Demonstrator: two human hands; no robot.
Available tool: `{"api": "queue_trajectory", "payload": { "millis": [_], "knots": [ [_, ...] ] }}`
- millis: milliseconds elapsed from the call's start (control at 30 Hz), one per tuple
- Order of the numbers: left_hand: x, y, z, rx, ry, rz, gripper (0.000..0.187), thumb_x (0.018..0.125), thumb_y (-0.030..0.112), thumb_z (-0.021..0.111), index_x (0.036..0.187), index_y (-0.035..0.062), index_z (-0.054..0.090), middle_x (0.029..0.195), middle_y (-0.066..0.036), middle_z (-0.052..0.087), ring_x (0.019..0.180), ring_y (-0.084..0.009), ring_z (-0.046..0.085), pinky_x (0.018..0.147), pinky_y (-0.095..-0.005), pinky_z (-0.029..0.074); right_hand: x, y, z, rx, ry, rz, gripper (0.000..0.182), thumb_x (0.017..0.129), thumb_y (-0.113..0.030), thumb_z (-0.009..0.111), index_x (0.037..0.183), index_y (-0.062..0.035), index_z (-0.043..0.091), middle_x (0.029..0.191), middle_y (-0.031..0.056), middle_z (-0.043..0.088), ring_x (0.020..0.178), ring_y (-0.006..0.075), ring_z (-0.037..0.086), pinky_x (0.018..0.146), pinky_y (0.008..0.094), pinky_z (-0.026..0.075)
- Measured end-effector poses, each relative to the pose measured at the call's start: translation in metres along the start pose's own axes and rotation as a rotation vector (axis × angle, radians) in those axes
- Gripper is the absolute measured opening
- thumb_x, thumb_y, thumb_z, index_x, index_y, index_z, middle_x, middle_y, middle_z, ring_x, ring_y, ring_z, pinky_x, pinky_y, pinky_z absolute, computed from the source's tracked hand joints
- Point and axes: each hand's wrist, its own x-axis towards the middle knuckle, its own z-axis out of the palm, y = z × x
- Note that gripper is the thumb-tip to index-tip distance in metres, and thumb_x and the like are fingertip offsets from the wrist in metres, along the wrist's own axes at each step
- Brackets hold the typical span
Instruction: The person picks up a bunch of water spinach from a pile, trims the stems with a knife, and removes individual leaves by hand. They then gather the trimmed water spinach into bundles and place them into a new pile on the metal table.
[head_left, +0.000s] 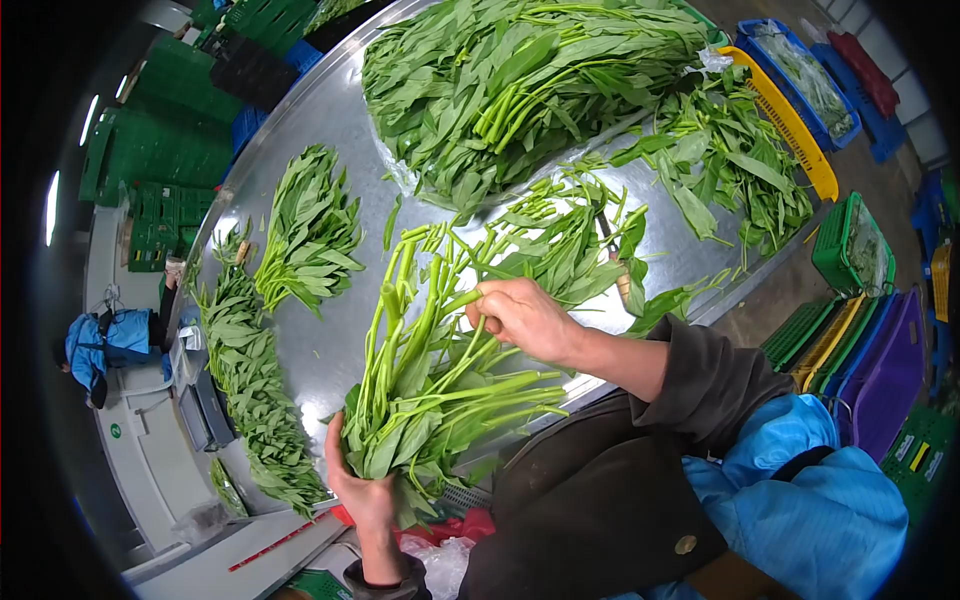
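A loose bunch of water spinach (430,370) with long pale-green stems lies in front of me near the table's front edge. My left hand (362,495) is wrapped around its leafy lower end, the thumb up along the side. Over the stems, my right hand (522,318) is closed, pinching a stem (463,300) between thumb and fingers. Just right of it lies a knife (624,287) with a wooden handle, its dark blade partly covered by leaves. More cut stems and leaves (560,245) are scattered behind my right hand.
A large water spinach heap (520,90) on plastic covers the back of the metal table (325,350). A small bunch (308,230) and a long row (255,390) lie left. Crates, including a yellow one (790,120), stand right. Another person in blue (118,342) is far left.
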Motion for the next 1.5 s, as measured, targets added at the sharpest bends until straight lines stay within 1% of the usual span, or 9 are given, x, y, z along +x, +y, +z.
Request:
{"api": "queue_trajectory", "payload": {
  "millis": [133, 233, 433, 500, 600, 667, 800, 933, 1500],
  "knots": [
    [0.000, 0.001, 0.001, -0.021, -0.007, -0.034, 0.079, 0.062, -0.010, 0.074, 0.135, -0.0039, 0.043, 0.125, -0.015, 0.055, 0.113, -0.0214, 0.055, 0.102, -0.0319, 0.040, 0.009, 0.024, -0.001, -0.298, -0.007, -0.464, 0.027, 0.088, -0.017, 0.042, 0.076, 0.0013, 0.058, 0.068, 0.0117, 0.057, 0.061, 0.0208, 0.054, 0.062, 0.0338, 0.044],
    [-0.001, 0.006, 0.003, 0.042, -0.027, -0.020, 0.081, 0.061, -0.012, 0.072, 0.135, -0.0036, 0.042, 0.125, -0.015, 0.055, 0.113, -0.0223, 0.055, 0.102, -0.0324, 0.040, -0.003, -0.001, 0.000, -0.160, 0.098, -0.191, 0.022, 0.089, -0.014, 0.043, 0.079, 0.0015, 0.056, 0.071, 0.0135, 0.059, 0.063, 0.0260, 0.056, 0.064, 0.0357, 0.046],
    [0.000, 0.010, 0.011, 0.001, -0.112, -0.070, 0.083, 0.058, -0.016, 0.067, 0.136, -0.0029, 0.041, 0.128, -0.017, 0.054, 0.116, -0.0247, 0.055, 0.104, -0.0330, 0.039, 0.009, -0.011, -0.019, -0.270, 0.408, -0.401, 0.029, 0.098, -0.027, 0.042, 0.090, -0.0019, 0.055, 0.065, 0.0072, 0.053, 0.058, 0.0161, 0.056, 0.053, 0.0299, 0.044],
    [0.001, 0.001, 0.002, 0.021, -0.111, -0.097, 0.081, 0.058, -0.017, 0.066, 0.135, -0.0031, 0.042, 0.127, -0.017, 0.055, 0.116, -0.0241, 0.055, 0.104, -0.0330, 0.039, 0.020, -0.026, -0.074, -0.251, 0.612, -0.262, 0.023, 0.095, -0.017, 0.042, 0.101, -0.0007, 0.057, 0.090, 0.0178, 0.063, 0.080, 0.0328, 0.063, 0.075, 0.0401, 0.049],
    [-0.002, 0.001, -0.004, 0.028, -0.086, -0.092, 0.078, 0.061, -0.014, 0.068, 0.134, -0.0032, 0.043, 0.124, -0.016, 0.057, 0.112, -0.0222, 0.057, 0.100, -0.0317, 0.041, 0.025, -0.042, -0.112, -0.753, 0.722, -0.240, 0.025, 0.088, -0.011, 0.047, 0.110, -0.0034, 0.057, 0.107, 0.0176, 0.061, 0.087, 0.0336, 0.062, 0.080, 0.0405, 0.050],
    [0.001, 0.002, -0.005, 0.054, -0.082, -0.069, 0.076, 0.063, -0.011, 0.071, 0.133, -0.0035, 0.044, 0.122, -0.015, 0.059, 0.109, -0.0209, 0.058, 0.098, -0.0306, 0.043, 0.023, -0.044, -0.100, -1.295, 0.607, -0.709, 0.032, 0.082, -0.014, 0.065, 0.113, -0.0080, 0.060, 0.108, 0.0110, 0.061, 0.097, 0.0265, 0.061, 0.084, 0.0359, 0.050],
    [0.008, 0.014, -0.004, 0.050, -0.116, -0.098, 0.075, 0.062, -0.012, 0.071, 0.132, -0.0046, 0.044, 0.122, -0.015, 0.058, 0.109, -0.0209, 0.058, 0.098, -0.0311, 0.043, 0.018, -0.023, -0.030, -1.254, 0.033, -1.007, 0.037, 0.075, -0.018, 0.069, 0.112, -0.0172, 0.062, 0.113, 0.0064, 0.059, 0.117, 0.0271, 0.050, 0.105, 0.0508, 0.034],
    [0.010, 0.020, -0.010, 0.012, -0.150, -0.106, 0.077, 0.059, -0.015, 0.068, 0.132, -0.0041, 0.045, 0.122, -0.014, 0.058, 0.110, -0.0213, 0.057, 0.099, -0.0308, 0.042, 0.044, 0.007, -0.026, -1.040, -0.078, -1.065, 0.009, 0.078, -0.019, 0.069, 0.087, -0.0161, 0.068, 0.082, -0.0006, 0.059, 0.095, 0.0185, 0.057, 0.104, 0.0442, 0.036],
    [0.011, 0.007, -0.020, -0.071, -0.211, -0.167, 0.085, 0.049, -0.017, 0.067, 0.130, -0.0028, 0.048, 0.123, -0.012, 0.057, 0.113, -0.0211, 0.055, 0.102, -0.0308, 0.040, 0.043, 0.006, -0.031, -0.952, -0.200, -1.118, 0.013, 0.080, -0.024, 0.071, 0.086, -0.0133, 0.067, 0.083, -0.0001, 0.058, 0.084, 0.0196, 0.056, 0.096, 0.0397, 0.041]
  ]
}}
